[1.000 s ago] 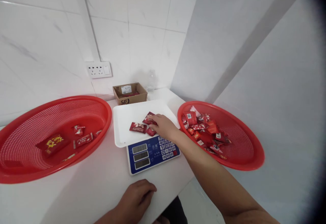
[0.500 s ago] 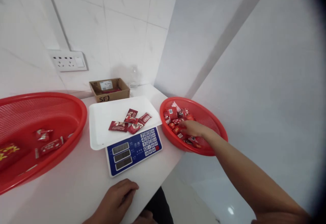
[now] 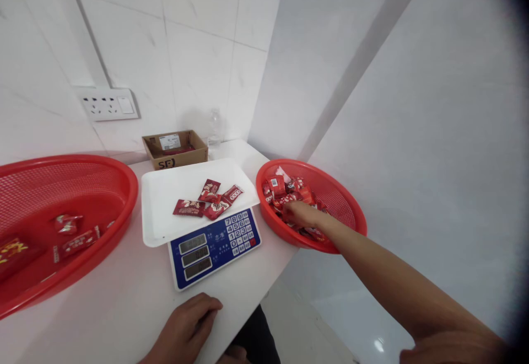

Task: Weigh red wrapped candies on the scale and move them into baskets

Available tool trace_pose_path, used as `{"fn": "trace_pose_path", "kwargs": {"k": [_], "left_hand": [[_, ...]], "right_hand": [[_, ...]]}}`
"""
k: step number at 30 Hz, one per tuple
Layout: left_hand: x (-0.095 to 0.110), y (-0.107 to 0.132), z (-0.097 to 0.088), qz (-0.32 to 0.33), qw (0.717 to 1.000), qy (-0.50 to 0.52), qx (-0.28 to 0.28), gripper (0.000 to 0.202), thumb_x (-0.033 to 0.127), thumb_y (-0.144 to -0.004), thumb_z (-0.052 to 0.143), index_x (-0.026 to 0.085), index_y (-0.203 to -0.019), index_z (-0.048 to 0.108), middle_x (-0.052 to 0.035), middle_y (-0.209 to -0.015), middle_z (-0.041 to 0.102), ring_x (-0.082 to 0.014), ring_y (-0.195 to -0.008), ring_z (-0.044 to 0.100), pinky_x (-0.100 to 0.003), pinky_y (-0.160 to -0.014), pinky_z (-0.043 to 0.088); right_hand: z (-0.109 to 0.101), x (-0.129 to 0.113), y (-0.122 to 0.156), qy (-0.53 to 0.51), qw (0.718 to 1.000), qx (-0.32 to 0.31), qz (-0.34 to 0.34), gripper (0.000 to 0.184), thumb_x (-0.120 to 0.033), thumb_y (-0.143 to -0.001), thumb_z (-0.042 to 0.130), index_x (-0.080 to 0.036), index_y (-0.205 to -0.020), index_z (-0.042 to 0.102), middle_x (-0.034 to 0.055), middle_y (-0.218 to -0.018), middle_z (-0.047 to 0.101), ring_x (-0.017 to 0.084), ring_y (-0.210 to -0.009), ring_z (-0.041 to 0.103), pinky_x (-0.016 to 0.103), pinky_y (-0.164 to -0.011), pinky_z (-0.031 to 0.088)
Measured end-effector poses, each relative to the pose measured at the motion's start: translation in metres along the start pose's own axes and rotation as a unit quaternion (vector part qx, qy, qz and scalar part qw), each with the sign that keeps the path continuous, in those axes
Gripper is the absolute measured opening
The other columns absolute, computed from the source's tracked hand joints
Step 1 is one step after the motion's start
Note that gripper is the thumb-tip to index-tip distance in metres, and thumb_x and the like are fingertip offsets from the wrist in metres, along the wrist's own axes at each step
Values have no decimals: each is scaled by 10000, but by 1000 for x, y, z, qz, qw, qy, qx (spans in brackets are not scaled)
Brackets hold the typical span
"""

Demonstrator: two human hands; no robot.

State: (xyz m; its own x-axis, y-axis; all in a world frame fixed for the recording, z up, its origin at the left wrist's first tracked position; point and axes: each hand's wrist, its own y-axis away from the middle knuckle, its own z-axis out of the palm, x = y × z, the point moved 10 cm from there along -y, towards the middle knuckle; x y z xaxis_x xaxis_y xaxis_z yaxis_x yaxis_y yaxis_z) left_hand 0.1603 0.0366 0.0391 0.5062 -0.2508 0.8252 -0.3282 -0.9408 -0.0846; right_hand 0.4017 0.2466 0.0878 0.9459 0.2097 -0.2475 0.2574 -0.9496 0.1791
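Note:
My right hand (image 3: pixel 301 214) reaches down into the right red basket (image 3: pixel 351 204), among small red snack packets (image 3: pixel 276 186). Its fingertips are hidden by the packets, so any hold is not visible. On the white table near the front of the scale lies my left hand (image 3: pixel 192 320), its fingers loosely curled together with nothing seen in them. Several red packets (image 3: pixel 189 208) lie in a small heap on the white tray (image 3: pixel 161 198). That tray sits atop a digital scale (image 3: pixel 217 248) with a blue keypad panel and lit displays.
To the left stands a larger red basket (image 3: pixel 128 187) with a few packets in it. A cardboard box (image 3: pixel 182 157) and a clear plastic bottle (image 3: pixel 215 127) are against the tiled wall. The right basket sits beside the side wall, partly over the table edge.
My right hand has shifted slightly left and deeper among the packets, and some packets there have moved. The left hand stays in place on the table.

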Motion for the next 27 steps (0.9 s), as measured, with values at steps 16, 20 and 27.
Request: {"fn": "trace_pose_path", "kwargs": {"k": [16, 20, 27], "left_hand": [[3, 2, -2, -8, 1000, -10, 6, 195, 179, -854, 429, 228, -898, 612, -13, -856, 667, -124, -786, 625, -198, -727, 480], [4, 3, -2, -7, 1000, -13, 8, 198, 180, -850, 423, 224, -903, 609, -19, -861, 669, -131, -786, 625, -208, -729, 483], [6, 2, -2, 8, 1000, -24, 7, 204, 158, -840, 422, 214, -903, 608, -26, -846, 664, -132, -781, 620, -205, -714, 474]], "right_hand": [[-56, -165, -3, -21, 977, 116, -178, 201, -182, -841, 511, -180, -1007, 623, 70, -1000, 652, 190, -906, 592, 274, -790, 419], [-37, -192, -25, 8, 975, 117, -191, 269, -171, -846, 499, -169, -1105, 576, 93, -1065, 622, 191, -941, 586, 285, -804, 412], [-28, -217, -19, -24, 958, 111, -264, 229, -227, -867, 481, -200, -1067, 590, 64, -1080, 619, 176, -996, 546, 290, -823, 399]]}}
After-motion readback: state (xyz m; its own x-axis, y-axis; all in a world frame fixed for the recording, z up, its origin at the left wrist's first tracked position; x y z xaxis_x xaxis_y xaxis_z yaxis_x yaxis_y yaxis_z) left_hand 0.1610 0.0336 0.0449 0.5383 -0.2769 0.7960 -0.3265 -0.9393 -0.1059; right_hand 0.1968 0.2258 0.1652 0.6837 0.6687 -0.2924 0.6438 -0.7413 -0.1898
